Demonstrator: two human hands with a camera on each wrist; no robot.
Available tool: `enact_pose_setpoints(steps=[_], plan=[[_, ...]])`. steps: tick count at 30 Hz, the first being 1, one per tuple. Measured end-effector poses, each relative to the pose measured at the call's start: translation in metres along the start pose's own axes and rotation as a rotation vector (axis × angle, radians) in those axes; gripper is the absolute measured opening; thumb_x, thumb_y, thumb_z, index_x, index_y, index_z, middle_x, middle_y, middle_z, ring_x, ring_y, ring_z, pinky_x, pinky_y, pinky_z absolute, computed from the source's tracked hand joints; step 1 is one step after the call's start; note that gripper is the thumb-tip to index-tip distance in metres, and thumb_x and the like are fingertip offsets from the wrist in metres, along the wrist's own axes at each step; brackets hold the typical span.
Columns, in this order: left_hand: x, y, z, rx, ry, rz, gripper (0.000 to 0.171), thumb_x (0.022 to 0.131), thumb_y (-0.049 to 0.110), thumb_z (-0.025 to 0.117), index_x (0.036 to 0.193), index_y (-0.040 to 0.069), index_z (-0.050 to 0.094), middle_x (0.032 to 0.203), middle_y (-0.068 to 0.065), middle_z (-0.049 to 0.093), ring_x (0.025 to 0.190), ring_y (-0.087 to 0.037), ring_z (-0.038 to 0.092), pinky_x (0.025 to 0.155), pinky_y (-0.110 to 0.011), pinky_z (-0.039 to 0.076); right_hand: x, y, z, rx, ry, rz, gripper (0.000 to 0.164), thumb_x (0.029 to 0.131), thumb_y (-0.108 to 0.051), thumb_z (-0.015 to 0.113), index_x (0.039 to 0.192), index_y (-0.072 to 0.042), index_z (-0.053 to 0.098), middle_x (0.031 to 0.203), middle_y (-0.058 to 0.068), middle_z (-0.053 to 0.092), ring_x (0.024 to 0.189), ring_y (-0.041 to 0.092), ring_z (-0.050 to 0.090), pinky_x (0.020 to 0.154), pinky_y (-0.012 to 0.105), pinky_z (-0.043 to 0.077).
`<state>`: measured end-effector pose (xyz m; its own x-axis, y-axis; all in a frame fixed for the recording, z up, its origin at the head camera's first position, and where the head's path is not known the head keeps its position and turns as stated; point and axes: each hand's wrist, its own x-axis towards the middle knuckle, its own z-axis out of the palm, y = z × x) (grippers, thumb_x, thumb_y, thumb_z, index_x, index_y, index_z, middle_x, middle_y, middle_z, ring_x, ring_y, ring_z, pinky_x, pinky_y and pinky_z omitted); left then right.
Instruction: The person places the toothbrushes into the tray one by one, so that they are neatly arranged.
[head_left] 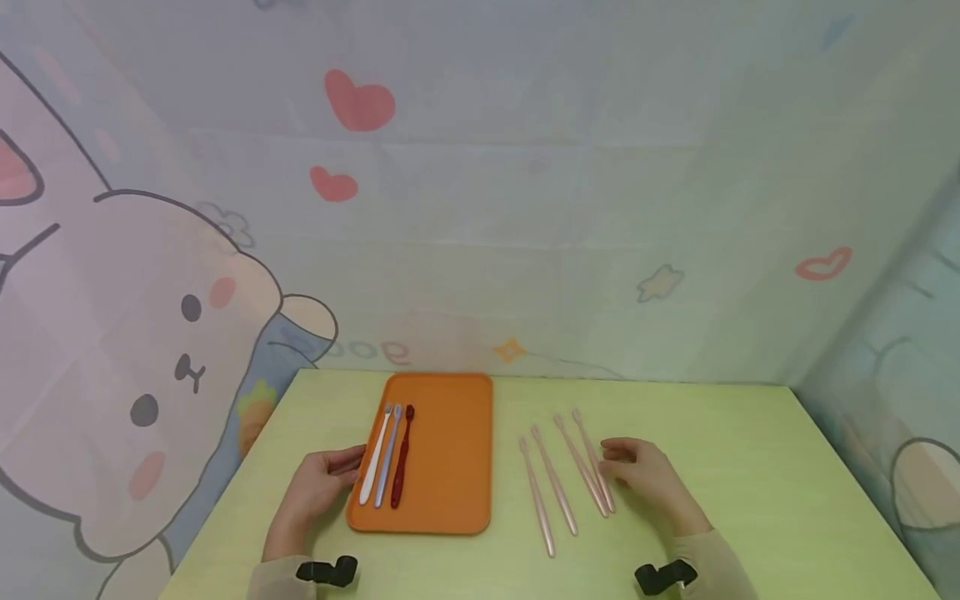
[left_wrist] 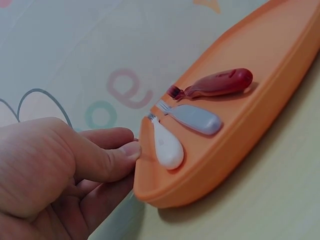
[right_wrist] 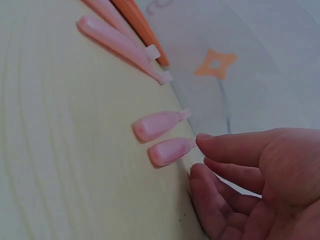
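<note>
Thumb and fingers slightly parted, the right hand is beside the rightmost of four pink toothbrushes on the desk, contact unclear. Fingers loose, the left hand touches the orange tray's left edge, beside one white toothbrush, one lavender toothbrush, one red toothbrush.

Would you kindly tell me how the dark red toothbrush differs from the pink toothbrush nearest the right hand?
The dark red toothbrush lies on the orange tray; the pink toothbrush lies on the table. The red one is dark-bristled, the pink one pale-bristled. Both lie with the head end farther away.
</note>
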<state>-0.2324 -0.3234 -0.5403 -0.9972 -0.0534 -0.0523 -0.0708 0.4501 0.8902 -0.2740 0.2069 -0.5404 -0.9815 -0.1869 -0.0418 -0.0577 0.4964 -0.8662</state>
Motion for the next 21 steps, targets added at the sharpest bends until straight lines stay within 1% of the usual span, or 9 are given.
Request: enact_pose_setpoints(steps=[7,11,16,21], plan=[[-0.0007,0.0005,0.0006,-0.021,0.002,-0.003,0.042,0.099,-0.008,0.068,0.141,-0.009,0.065,0.136,-0.025,0.068,0.128,-0.038,0.066,0.103,-0.041,0.057,-0.0035,-0.001,0.0025,-0.025,0.029,0.014,0.043,0.097,-0.016,0.08,0.132,0.007,0.07,0.119,0.016,0.075,0.105,0.026,0.071,0.08,0.027,0.058],[-0.0022,0.0005,0.0027,-0.033,0.011,-0.013,0.042,0.099,-0.009,0.068,0.141,-0.009,0.065,0.135,-0.024,0.069,0.128,-0.038,0.066,0.103,-0.042,0.057,-0.0053,-0.0003,0.0024,-0.058,0.025,0.011,0.042,0.096,-0.017,0.08,0.131,0.005,0.071,0.119,0.014,0.076,0.107,0.026,0.072,0.085,0.03,0.057],[-0.0022,0.0004,0.0028,-0.028,0.019,-0.005,0.042,0.098,-0.01,0.066,0.14,-0.009,0.065,0.134,-0.024,0.069,0.128,-0.038,0.066,0.104,-0.041,0.057,-0.0049,-0.0004,0.0042,-0.082,0.033,0.0,0.043,0.095,-0.017,0.081,0.13,0.005,0.072,0.116,0.012,0.077,0.104,0.025,0.073,0.087,0.033,0.057],[-0.0008,0.0004,0.0017,-0.023,0.016,0.005,0.042,0.098,-0.01,0.067,0.14,-0.009,0.066,0.135,-0.025,0.069,0.128,-0.038,0.066,0.103,-0.041,0.057,-0.0037,-0.0009,0.0067,-0.102,0.041,-0.005,0.043,0.094,-0.018,0.082,0.129,0.004,0.072,0.115,0.01,0.077,0.103,0.025,0.073,0.092,0.041,0.058]])
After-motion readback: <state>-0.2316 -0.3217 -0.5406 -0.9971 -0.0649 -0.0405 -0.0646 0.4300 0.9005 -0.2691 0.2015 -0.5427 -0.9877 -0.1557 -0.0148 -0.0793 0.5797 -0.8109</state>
